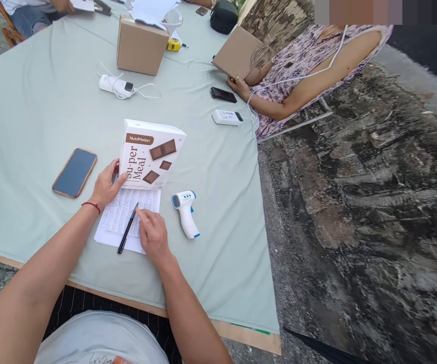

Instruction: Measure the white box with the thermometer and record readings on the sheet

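Flatly, left hand point(106, 186) touches box point(150, 155); right hand point(153, 233) touches pen point(128, 228).

Your table point(32, 116) wears a pale green cloth. On it lie a phone point(75, 172), a printed sheet point(117, 222) with a pen point(127, 230), a white food box point(150, 154), a thermometer point(185, 212), a cardboard box point(140, 48) and two white devices point(228, 117).

I see a phone point(75, 172) left of my hands, a thermometer point(185, 212) just right, and a carton point(141, 46) far ahead.
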Available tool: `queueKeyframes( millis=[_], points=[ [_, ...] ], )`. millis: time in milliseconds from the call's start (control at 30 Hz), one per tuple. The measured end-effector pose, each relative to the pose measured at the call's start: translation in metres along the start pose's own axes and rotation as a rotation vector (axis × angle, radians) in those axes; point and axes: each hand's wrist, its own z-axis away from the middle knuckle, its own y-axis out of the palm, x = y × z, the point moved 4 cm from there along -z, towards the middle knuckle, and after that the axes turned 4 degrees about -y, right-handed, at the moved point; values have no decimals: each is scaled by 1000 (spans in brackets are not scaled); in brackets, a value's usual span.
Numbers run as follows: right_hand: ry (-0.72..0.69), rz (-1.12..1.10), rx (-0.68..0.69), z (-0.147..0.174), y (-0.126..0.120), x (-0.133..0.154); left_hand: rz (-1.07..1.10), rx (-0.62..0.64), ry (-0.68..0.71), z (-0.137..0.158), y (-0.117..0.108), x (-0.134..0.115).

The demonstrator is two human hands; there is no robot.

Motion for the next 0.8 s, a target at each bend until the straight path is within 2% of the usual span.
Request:
queueKeyframes(
  millis=[67, 167, 267, 333, 400, 500, 600, 700, 800],
  points=[
    [144, 80, -82, 2, -13, -19, 6, 1, 0, 0, 0, 1],
    [477, 290, -158, 12, -40, -55, 8, 10, -5, -1, 1, 2],
    [759, 379, -47, 23, -56, -81, -3, 9, -18, -1, 1, 3],
    [874, 340, 67, 27, -57, -89, -15, 7, -30, -1, 0, 2],
    [949, 261, 118, 27, -55, -90, -28, 9, -40, -1, -1, 2],
    [987, 12, -14, 24, -50, -82, -41, 13, -49, -1, -3, 1],
    [855, -409, -156, 14, -38, -62, -29, 13, -53, -1, -3, 2],
    [713, -656, -123, 1, -23, -41, -9, -3, -63, -1, -3, 3],
    [655, -648, -74, -13, -13, -30, -1, -12, -60, -1, -3, 3]
  ],
)
